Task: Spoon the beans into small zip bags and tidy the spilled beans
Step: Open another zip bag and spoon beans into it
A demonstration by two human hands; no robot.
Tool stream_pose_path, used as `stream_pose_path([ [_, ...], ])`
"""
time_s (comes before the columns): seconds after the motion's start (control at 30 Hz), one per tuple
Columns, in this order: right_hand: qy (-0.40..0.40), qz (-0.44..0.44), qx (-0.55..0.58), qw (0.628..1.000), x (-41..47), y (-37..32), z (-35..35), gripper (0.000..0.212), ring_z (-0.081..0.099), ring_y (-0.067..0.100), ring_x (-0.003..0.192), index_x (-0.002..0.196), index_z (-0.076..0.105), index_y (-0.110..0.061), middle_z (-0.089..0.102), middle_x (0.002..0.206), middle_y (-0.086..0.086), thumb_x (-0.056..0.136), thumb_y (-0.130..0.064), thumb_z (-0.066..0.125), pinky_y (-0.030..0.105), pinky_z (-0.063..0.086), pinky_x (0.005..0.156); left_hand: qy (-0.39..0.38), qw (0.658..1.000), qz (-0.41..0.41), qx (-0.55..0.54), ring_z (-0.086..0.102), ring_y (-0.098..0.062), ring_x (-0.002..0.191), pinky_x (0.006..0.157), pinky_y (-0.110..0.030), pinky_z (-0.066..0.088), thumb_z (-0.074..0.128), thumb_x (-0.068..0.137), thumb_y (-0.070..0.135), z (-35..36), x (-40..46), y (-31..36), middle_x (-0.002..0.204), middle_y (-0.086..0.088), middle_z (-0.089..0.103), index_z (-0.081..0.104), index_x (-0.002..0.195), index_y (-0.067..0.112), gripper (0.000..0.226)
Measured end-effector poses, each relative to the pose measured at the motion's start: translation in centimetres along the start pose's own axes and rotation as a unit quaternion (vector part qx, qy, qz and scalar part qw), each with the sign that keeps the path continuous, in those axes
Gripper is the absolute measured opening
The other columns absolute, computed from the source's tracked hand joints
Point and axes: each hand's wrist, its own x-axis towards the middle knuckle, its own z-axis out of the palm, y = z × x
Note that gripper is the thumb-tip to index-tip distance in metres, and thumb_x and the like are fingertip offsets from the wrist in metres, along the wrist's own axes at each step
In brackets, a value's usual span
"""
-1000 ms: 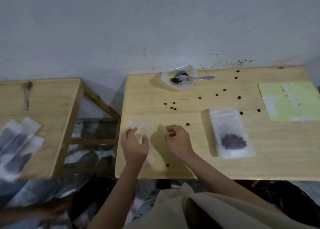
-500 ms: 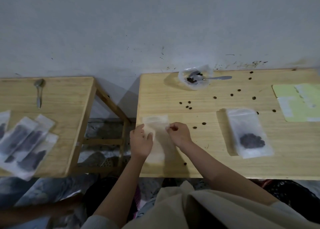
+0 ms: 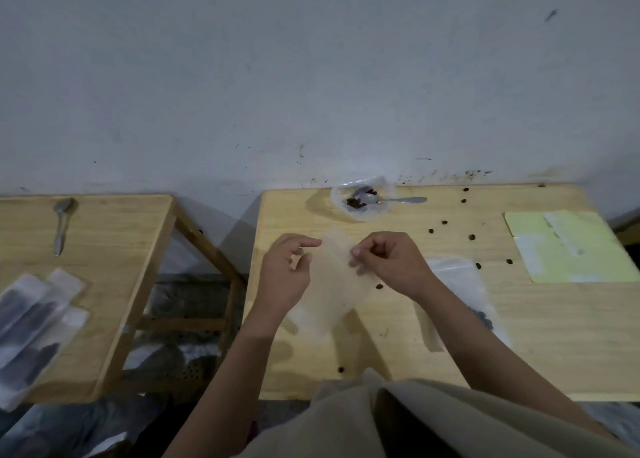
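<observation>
Both arms reach up toward 12 o'clock. The left hand [image 3: 284, 277] and right hand [image 3: 388, 263] have curled fingers, pinching.

No text, label, brand, number or sign could be read anywhere in the view. Pale printed patches were seen on the yellow-green sheet [image 3: 571, 249], but nothing on them could be made out.
</observation>
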Motion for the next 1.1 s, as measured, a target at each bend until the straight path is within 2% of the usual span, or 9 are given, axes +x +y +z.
stream_pose_path([
  [0.07,0.046,-0.008,-0.007,0.999,0.1,-0.7,-1.5,0.013,0.068,0.017,0.063,0.070,0.070,-0.006,0.073,0.073,0.007,0.082,-0.011,0.071,0.034,0.056,0.067,0.061,0.998,0.015,0.008,0.052,0.003,0.092,0.076,-0.006,0.039,0.068,0.082,0.007,1.2,0.6,1.6,0.099,0.012,0.053,0.067,0.092,0.027,0.021],
  [0.13,0.085,-0.020,-0.011,0.996,0.0,-1.1,-2.8,0.015,0.062,0.008,0.059,0.067,0.070,-0.005,0.070,0.068,0.003,0.079,-0.013,0.074,0.023,0.050,0.060,0.087,0.996,-0.009,-0.035,0.057,0.002,0.086,0.071,-0.011,0.045,0.072,0.081,0.016,2.4,0.9,3.8,0.094,0.010,0.059,0.065,0.086,0.021,0.010],
  [0.27,0.094,-0.047,-0.007,0.994,-0.8,-1.3,-4.2,0.015,0.057,0.001,0.054,0.063,0.069,-0.010,0.066,0.061,-0.004,0.075,-0.012,0.078,0.014,0.044,0.056,0.033,0.976,-0.111,-0.186,0.069,-0.016,0.076,0.060,-0.019,0.052,0.078,0.077,0.020,5.3,1.1,7.6,0.082,-0.006,0.069,0.062,0.081,0.012,0.018],
  [0.43,0.087,-0.033,0.038,0.995,-1.4,-0.7,-5.5,0.017,0.058,0.011,0.056,0.063,0.067,-0.003,0.067,0.061,0.002,0.072,-0.009,0.080,0.020,0.048,0.057,0.019,0.965,-0.150,-0.212,0.069,-0.025,0.081,0.077,-0.040,0.057,0.080,0.074,0.015,7.5,1.3,8.7,0.083,-0.009,0.071,0.064,0.079,0.016,0.017],
  [0.53,0.079,0.004,0.110,0.991,-1.6,-0.8,-6.6,0.020,0.052,0.008,0.050,0.064,0.065,0.004,0.063,0.060,0.009,0.072,-0.009,0.079,0.019,0.043,0.051,0.012,0.960,-0.150,-0.234,0.070,-0.020,0.078,0.072,-0.034,0.056,0.075,0.078,0.009,8.1,1.3,9.4,0.080,-0.007,0.072,0.067,0.079,0.014,0.010],
  [0.63,0.068,0.045,0.182,0.980,-1.6,-1.1,-7.5,0.016,0.060,0.011,0.056,0.066,0.067,0.002,0.065,0.066,0.011,0.076,-0.008,0.076,0.020,0.048,0.053,0.020,0.956,-0.156,-0.246,0.072,-0.016,0.076,0.069,-0.030,0.057,0.068,0.083,0.002,8.4,1.0,10.3,0.077,-0.007,0.073,0.067,0.078,0.006,0.006],
  [0.77,0.039,0.007,0.129,0.991,-1.5,-1.1,-8.2,0.014,0.054,0.014,0.057,0.070,0.072,0.002,0.067,0.069,0.019,0.075,-0.010,0.077,0.021,0.044,0.055,0.020,0.953,-0.164,-0.254,0.072,-0.019,0.079,0.070,-0.032,0.059,0.070,0.084,0.011,8.2,0.7,11.0,0.076,-0.010,0.073,0.067,0.080,0.002,0.010],
  [0.93,0.033,-0.020,0.098,0.994,-1.4,-1.1,-8.0,0.006,0.070,0.026,0.075,0.069,0.074,-0.006,0.073,0.076,0.015,0.072,-0.010,0.079,0.028,0.056,0.074,0.029,0.954,-0.168,-0.247,0.070,-0.016,0.071,0.060,-0.023,0.054,0.073,0.081,0.016,8.0,0.9,11.2,0.072,-0.009,0.073,0.070,0.083,0.006,0.011],
  [1.1,0.026,-0.003,0.110,0.994,-1.8,-1.3,-8.1,0.007,0.065,0.012,0.065,0.069,0.074,-0.007,0.072,0.069,0.010,0.072,-0.011,0.079,0.019,0.052,0.065,0.019,0.954,-0.161,-0.252,0.070,-0.018,0.071,0.062,-0.025,0.056,0.070,0.084,0.010,8.1,0.6,11.1,0.073,-0.010,0.072,0.071,0.078,0.010,0.005],
])
